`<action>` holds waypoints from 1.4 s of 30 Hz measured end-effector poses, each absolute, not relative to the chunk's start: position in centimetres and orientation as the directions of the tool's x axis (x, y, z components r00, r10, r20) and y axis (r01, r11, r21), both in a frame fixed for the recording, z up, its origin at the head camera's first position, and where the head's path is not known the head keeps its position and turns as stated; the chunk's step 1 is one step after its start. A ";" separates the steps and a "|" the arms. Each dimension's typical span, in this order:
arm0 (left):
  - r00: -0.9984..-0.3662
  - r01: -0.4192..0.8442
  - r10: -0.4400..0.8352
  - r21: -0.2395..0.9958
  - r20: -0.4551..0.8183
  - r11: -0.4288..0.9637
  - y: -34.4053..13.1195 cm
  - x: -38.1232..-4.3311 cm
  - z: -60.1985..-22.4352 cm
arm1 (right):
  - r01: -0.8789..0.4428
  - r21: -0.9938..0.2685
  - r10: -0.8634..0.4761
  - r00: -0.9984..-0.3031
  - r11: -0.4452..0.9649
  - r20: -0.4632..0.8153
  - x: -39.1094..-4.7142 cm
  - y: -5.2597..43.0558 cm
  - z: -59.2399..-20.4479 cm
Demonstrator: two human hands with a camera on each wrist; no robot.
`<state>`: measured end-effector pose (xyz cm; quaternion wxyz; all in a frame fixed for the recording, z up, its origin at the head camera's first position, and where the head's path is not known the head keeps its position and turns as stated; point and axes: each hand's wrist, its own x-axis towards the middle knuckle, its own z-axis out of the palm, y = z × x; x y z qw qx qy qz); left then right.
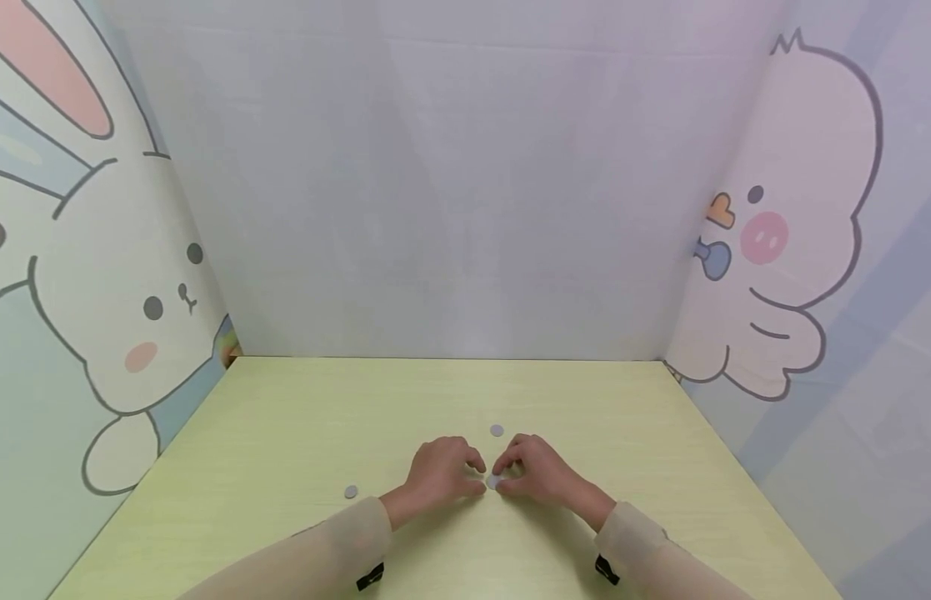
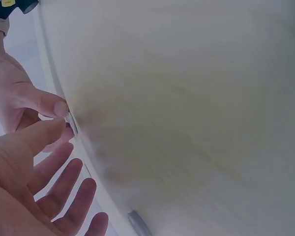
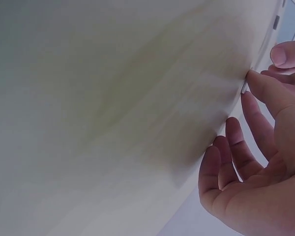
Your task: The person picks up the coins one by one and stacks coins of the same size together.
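Observation:
Three small round silver-grey discs, like coins, lie on the pale yellow tabletop. My right hand (image 1: 542, 473) pinches the nearest middle disc (image 1: 493, 482) by its edges, thumb on the near side and index finger on the far side. In the right wrist view this disc (image 3: 244, 87) shows edge-on between thumb and index fingertips, low at the table surface. Just left of it is my left hand (image 1: 438, 471), holding nothing, its thumb and fingers spread apart and lightly bent. In the left wrist view its fingers (image 2: 64, 196) are separate and relaxed.
A second disc (image 1: 497, 430) lies farther back, beyond both hands. The third disc (image 1: 351, 492) is to the left, beside the left forearm. A plain pale curtain (image 1: 450, 192) stands behind the table (image 1: 322, 400), with cartoon-printed cloth along both sides.

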<state>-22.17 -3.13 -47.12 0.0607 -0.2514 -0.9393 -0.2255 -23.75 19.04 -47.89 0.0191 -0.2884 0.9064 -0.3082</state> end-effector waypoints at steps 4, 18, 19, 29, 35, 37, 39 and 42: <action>-0.876 0.482 0.429 0.431 0.220 0.763 -3.0 -22.3 -47.6 | -0.505 -0.575 -0.531 -0.836 0.644 0.139 -23.7 19.0 -47.8; -0.895 0.439 0.403 0.530 0.189 0.725 -2.4 -22.5 -47.8 | -0.483 -0.570 -0.512 -0.850 0.665 0.123 -23.8 19.0 -47.7; -0.894 0.442 0.405 0.529 0.192 0.724 -2.3 -22.5 -47.8 | -0.485 -0.571 -0.513 -0.849 0.663 0.126 -23.8 19.1 -47.8; -0.874 0.485 0.408 0.482 0.262 0.729 -2.1 -22.6 -48.5 | -0.494 -0.579 -0.519 -0.843 0.649 0.138 -23.9 19.0 -47.9; -0.873 0.486 0.392 0.460 0.290 0.743 -1.9 -22.7 -48.9 | -0.492 -0.578 -0.522 -0.843 0.651 0.130 -23.9 18.9 -47.7; -0.876 0.480 0.387 0.459 0.287 0.747 -1.9 -22.7 -48.9 | -0.492 -0.574 -0.526 -0.842 0.654 0.122 -23.9 19.0 -47.6; -0.877 0.479 0.386 0.458 0.286 0.749 -1.8 -22.6 -48.8 | -0.499 -0.567 -0.534 -0.837 0.655 0.120 -23.9 19.2 -47.6; -0.874 0.483 0.389 0.452 0.290 0.750 -1.8 -22.5 -48.6 | -0.506 -0.559 -0.545 -0.831 0.657 0.112 -23.9 19.6 -47.4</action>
